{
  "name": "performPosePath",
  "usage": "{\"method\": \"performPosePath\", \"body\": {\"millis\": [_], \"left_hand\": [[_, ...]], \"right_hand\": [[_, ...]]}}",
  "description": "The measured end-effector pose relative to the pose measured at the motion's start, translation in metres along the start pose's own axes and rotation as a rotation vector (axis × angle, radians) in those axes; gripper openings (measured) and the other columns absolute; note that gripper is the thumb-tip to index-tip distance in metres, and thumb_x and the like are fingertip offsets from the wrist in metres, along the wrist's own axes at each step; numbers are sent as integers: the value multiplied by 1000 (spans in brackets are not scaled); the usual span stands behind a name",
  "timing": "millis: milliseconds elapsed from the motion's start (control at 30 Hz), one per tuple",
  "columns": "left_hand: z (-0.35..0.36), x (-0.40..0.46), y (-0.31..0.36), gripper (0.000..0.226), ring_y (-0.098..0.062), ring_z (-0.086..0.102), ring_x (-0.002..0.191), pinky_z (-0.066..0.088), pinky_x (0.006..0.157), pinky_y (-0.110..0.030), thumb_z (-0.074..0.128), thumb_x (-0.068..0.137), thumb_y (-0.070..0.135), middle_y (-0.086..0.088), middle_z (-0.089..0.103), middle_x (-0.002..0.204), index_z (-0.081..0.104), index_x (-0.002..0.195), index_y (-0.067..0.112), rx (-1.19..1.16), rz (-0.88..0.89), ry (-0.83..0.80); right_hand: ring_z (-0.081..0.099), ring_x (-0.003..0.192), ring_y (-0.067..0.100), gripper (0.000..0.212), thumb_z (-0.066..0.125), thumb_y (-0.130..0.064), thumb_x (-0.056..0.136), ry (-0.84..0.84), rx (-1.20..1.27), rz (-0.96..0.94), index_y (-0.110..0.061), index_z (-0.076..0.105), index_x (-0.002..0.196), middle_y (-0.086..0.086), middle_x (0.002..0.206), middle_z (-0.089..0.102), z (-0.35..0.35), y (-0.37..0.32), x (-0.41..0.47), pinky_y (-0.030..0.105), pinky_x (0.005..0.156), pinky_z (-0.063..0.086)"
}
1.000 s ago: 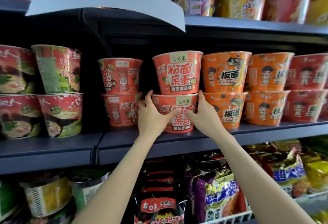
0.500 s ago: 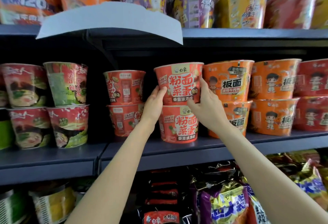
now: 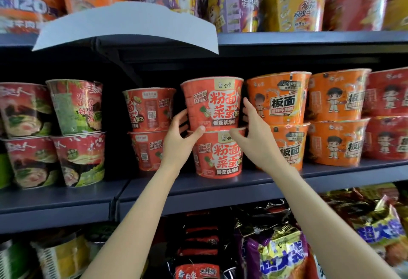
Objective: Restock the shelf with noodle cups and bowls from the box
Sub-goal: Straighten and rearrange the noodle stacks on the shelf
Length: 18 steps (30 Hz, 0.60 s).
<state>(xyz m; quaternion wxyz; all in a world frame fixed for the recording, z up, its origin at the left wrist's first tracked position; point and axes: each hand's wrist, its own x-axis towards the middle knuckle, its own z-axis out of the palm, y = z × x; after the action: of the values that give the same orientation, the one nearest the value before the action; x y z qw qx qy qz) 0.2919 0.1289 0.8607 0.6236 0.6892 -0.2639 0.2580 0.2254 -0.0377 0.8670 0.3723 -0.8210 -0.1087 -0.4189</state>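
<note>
Both forearms reach up and forward to the middle shelf [image 3: 220, 187]. The left hand [image 3: 178, 140] cups the left side of the upper red noodle bowl [image 3: 212, 102], thumb laid across its base rim, fingers curled round behind. The right hand [image 3: 257, 133] grips the bowl's right side, fingers wrapped around its flank, thumb pointing left along the base. This bowl sits upright on the lower red noodle bowl [image 3: 218, 155], which stands on the shelf. Orange noodle bowls [image 3: 282, 99] stand stacked just beside, to the right.
</note>
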Motion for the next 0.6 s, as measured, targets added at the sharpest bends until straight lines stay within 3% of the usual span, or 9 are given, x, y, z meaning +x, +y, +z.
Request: {"method": "performPosePath", "body": {"millis": [100,200,300,433,500,600], "left_hand": [[1,-2,-2,63,-8,46,120,38,94,-28,62,86,40,10,47,136,34,142,32,0,-102,-45],[4,-4,-3,54,-8,51,116,40,86,-21,58,89,39,10,52,132,39,139,32,-49,-126,-92],[2,-2,-4,52,-9,54,115,43,92,-27,59,88,40,9,56,130,42,137,32,-41,-118,-99],[1,-1,-7,53,-10,55,116,44,102,-37,61,86,42,9,57,129,45,136,31,-38,-117,-101],[1,-1,-7,51,-9,54,116,44,100,-32,60,87,41,9,57,130,46,135,31,-41,-106,-109],[2,-3,-5,48,1,55,104,43,83,-15,58,90,38,13,56,126,45,136,31,-53,-83,-117]], "right_hand": [[42,128,15,74,60,-31,91,152,-122,-33,-18,17,150,2,146,38,13,6,-30,33,102,42],[43,127,21,94,64,-48,84,51,-158,63,-21,5,151,4,147,30,30,9,-44,39,96,46],[45,126,24,106,69,-48,79,-1,-71,125,-24,-7,150,7,148,28,42,10,-42,37,94,44],[48,123,25,104,69,-46,81,51,-95,119,-24,-6,150,8,147,30,47,12,-42,37,91,45],[49,123,25,103,68,-47,81,75,-118,119,-25,-5,150,8,147,30,48,14,-43,40,90,47],[49,122,25,102,67,-48,81,100,-144,118,-26,-5,149,7,146,32,49,16,-43,42,90,48]]}}
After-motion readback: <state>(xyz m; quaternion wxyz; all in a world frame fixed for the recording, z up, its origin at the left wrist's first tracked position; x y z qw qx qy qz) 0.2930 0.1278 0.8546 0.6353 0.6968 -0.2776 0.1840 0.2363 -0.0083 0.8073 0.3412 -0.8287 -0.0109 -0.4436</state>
